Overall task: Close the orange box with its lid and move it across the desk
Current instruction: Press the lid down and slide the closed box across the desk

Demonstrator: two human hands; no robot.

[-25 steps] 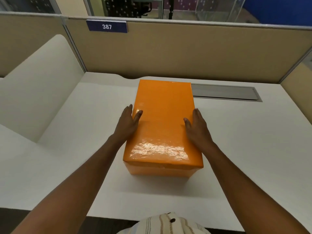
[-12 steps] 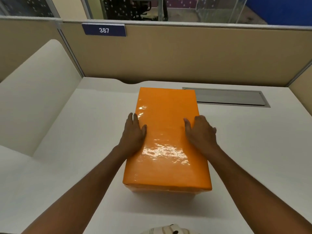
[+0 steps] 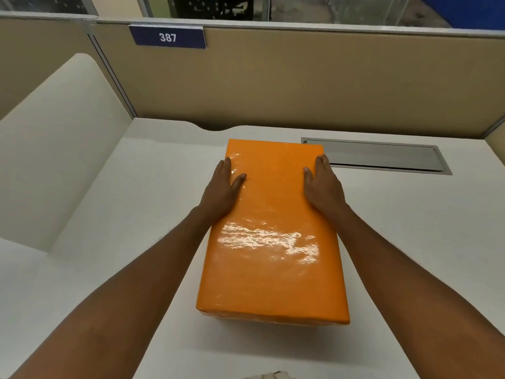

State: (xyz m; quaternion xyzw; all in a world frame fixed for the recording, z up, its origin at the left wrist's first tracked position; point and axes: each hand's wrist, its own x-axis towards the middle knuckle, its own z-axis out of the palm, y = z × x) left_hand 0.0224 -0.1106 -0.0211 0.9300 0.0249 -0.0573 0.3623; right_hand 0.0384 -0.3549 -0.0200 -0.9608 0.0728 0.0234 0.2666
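Orange box [image 3: 273, 231] sits centre frame on the white desk [image 3: 410, 228], lid [image 3: 276, 187] on and flush. Left hand [image 3: 222, 191] and right hand [image 3: 323, 188] flank its far half, palms against the long sides, fingers straight along the edges, thumbs laid on top of the lid, so it's clamped between them. Grey cable hatch [image 3: 382, 157] just right of the box's far corner; "387" tag [image 3: 168, 37] on the partition, upper left of frame
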